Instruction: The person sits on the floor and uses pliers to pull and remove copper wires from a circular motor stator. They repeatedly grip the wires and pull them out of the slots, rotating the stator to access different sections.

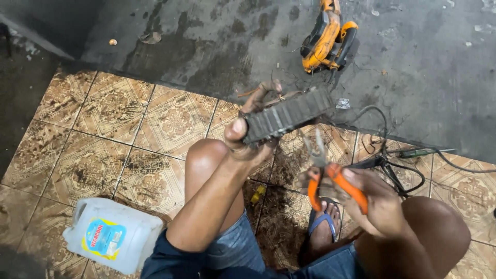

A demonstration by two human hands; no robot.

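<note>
Nearest me, at the floor's lower left, lies a white plastic jug (112,235). My right hand (374,199) is clenched around orange-handled pliers (330,173), jaws parted just short of the ribbed dark block (287,116). My left hand (250,132) grips that block by its end, raised above the tiled floor (129,134). Wires still trail from it, so stripping looks unfinished. Farthest, an orange power tool (328,39) rests on the concrete.

left forearm comes up from the lap, wrist bent, left hand (248,137) raised with thumb pressed flat and fingers curled tight in a grip; right hand (369,199) sits lower by the knee, fingers wrapped shut, knuckles facing out
</note>
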